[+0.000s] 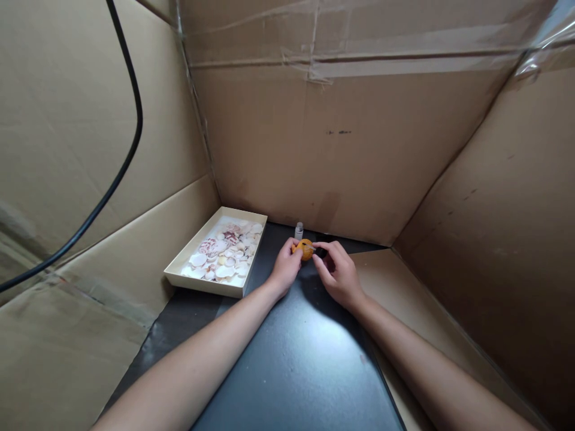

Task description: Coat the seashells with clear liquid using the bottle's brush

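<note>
My left hand (286, 267) pinches a small orange shell (306, 248) just above the black mat (296, 353). My right hand (339, 272) reaches in from the right, fingers curled round a small dark thing (320, 253) whose tip touches the orange shell; I cannot make out what it is. A small clear bottle (299, 230) stands upright just behind the shell. Both forearms stretch over the mat from the near edge.
A shallow cream tray (204, 284) holding several white and reddish shells lies at the left of the mat. Brown cardboard walls (336, 155) close in the back and both sides. A black cable (128, 149) hangs across the left wall.
</note>
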### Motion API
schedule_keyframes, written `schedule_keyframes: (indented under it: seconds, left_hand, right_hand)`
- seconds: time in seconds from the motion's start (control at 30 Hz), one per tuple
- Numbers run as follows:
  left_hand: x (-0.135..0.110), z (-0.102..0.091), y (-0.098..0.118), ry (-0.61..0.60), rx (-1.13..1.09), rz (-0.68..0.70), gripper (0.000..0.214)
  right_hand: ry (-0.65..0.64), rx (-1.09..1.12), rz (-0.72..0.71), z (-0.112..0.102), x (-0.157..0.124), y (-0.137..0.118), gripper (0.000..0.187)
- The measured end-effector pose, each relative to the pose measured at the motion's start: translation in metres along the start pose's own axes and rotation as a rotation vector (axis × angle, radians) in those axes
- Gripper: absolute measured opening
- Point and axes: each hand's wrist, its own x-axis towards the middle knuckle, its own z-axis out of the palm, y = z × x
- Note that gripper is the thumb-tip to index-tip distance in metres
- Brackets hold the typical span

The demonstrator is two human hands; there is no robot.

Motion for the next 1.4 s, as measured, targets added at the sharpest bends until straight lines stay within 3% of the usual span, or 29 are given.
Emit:
schedule_keyframes:
  seconds: [0.5, 0.63, 0.8, 0.93, 1.1, 1.27, 1.4]
  left_hand:
    - [0.0012, 0.0001, -0.001, 0.01, 0.069, 0.029, 0.008]
    - [0.0014, 0.0004, -0.0014, 0.004, 0.062, 0.035, 0.007]
    - [0.0005, 0.0006, -0.0006, 0.001, 0.096, 0.032, 0.008]
    - [-0.0002, 0.001, 0.0003, -0.006, 0.097, 0.038, 0.006]
    - [-0.0001, 0.001, 0.0004, -0.003, 0.118, 0.037, 0.006]
    - [0.0002, 0.0012, 0.0, -0.008, 0.092, 0.035, 0.006]
    - [0.0004, 0.0012, -0.0003, 0.002, 0.095, 0.035, 0.004]
  right_hand:
    - [0.055, -0.031, 0.038, 0.0003, 0.0, 0.0012, 0.025]
    - [-0.01, -0.004, -0.003, 0.0007, -0.0003, 0.0004, 0.027]
    - [0.057, -0.043, 0.027, 0.0003, 0.0005, 0.001, 0.026]
    - [-0.008, -0.015, -0.021, 0.0003, 0.0001, 0.0003, 0.028]
    - [0.047, -0.064, 0.033, -0.0003, -0.0003, -0.0011, 0.027]
    - [-0.026, -0.04, 0.0, 0.0005, -0.0008, -0.0014, 0.027]
    - [0.033, -0.073, 0.046, 0.0, 0.0002, -0.0006, 0.025]
